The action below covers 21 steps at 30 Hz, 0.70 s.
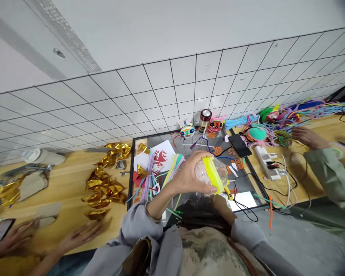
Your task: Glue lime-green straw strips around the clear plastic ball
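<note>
My left hand (191, 174) is closed around a clear plastic ball (222, 170), held up above the dark board. Bright yellow pipe cleaners (212, 174) lie side by side in a band across the ball. Below it, my right hand (217, 201) is partly hidden, its fingers mostly out of sight. It appears closed on a yellow glue gun (229, 191), which shows at the ball's lower right with a black cord near it. Loose pastel pipe cleaners (152, 165) lie on the board to the left, by a white sheet with a red paper cutout (161, 158).
Behind stand a bottle (205, 120) and two decorated animal heads (187, 129), (216, 124). A phone (240, 145) and a power strip (267, 163) with cords lie right. Gold foil (105, 186) covers part of the left table. Other people's hands (82, 234), (306, 138) are on both sides.
</note>
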Motion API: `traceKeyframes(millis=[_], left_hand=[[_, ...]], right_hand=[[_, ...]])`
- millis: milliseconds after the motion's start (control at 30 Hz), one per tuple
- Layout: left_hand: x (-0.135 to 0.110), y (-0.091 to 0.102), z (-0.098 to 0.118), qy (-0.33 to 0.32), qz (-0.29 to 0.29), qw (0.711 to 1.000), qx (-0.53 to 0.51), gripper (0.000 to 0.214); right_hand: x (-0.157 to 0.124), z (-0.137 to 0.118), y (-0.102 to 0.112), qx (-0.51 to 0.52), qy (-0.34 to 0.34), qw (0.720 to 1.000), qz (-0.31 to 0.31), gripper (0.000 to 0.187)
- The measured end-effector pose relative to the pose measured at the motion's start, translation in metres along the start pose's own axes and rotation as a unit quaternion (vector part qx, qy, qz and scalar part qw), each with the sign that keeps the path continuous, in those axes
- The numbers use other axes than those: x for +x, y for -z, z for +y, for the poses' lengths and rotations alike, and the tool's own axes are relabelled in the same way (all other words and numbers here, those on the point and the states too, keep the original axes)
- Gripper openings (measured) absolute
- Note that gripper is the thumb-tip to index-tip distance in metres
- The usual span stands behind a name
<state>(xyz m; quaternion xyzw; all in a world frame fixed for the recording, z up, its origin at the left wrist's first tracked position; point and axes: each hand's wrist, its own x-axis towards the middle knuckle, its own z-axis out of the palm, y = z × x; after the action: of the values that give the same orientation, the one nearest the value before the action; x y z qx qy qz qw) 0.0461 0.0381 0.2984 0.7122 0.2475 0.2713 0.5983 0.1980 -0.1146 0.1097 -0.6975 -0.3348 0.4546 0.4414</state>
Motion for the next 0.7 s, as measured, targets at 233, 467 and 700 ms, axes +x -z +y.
traceKeyframes(millis=[233,467,700], left_hand=[[0.012,0.009,-0.003,0.014,0.008,1.0,-0.017,0.087],[0.013,0.015,0.003,0.019,-0.009,1.0,-0.018,0.086],[0.003,0.022,-0.007,0.047,-0.014,0.998,-0.046,0.086]], right_hand=[[-0.014,0.034,0.004,-0.342,-0.079,0.931,-0.098,0.031],[-0.013,0.06,0.006,-0.475,-0.088,0.865,-0.134,0.037],[-0.008,0.068,0.005,-0.581,-0.102,0.785,-0.19,0.042]])
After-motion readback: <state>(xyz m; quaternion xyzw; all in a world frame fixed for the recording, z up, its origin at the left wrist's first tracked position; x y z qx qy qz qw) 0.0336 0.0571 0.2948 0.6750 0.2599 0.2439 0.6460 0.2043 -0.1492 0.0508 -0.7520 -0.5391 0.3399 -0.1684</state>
